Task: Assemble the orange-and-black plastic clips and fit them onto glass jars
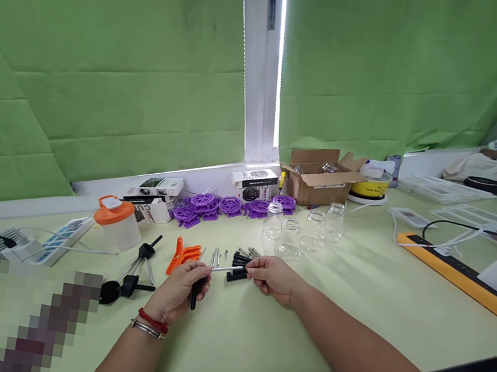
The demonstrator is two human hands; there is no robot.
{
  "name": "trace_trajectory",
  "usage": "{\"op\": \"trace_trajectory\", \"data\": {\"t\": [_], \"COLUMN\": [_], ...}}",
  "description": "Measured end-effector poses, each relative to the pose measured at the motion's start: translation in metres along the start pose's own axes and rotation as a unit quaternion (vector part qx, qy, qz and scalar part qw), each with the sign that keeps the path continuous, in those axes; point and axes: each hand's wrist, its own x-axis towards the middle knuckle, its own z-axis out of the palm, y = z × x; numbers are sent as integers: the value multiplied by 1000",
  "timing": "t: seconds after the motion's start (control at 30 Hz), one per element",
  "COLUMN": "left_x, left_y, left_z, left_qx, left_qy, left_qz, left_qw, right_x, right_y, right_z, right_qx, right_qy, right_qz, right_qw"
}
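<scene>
My left hand (182, 289), with a red cord and a metal bangle at its wrist, is closed around a black plastic piece (194, 298). A thin metal rod (226, 269) runs from it toward my right hand (274, 277), whose fingertips pinch the rod's far end. Just behind and beside the right fingers lie short black tubes (237, 276), small springs (250, 252) and loose metal rods (217, 256). Orange plastic parts (183, 255) rest behind my left hand. To its left are black conical pieces fitted with rods (146, 251) and a similar black piece (129, 285).
Several clear jars (289, 240) stand behind my right hand. Purple plastic parts (203, 204) line the back, near printed boxes (253, 183) and an open cardboard box (322, 182). An orange-lidded container (117, 222) is left; a yellow power strip (460, 276) lies right.
</scene>
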Motion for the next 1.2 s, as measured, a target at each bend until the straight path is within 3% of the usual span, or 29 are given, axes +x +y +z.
{"op": "trace_trajectory", "data": {"t": [0.33, 1.2], "left_x": [0, 5], "left_y": [-22, -27], "left_z": [5, 2], "left_qx": [-47, -51], "left_qy": [-11, -26], "left_qz": [-28, -27], "left_qw": [998, 998], "right_x": [1, 8], "right_y": [4, 13], "right_z": [0, -10], "right_qx": [-33, -49], "right_qy": [4, -25], "right_qz": [-11, -23], "right_qw": [999, 998]}}
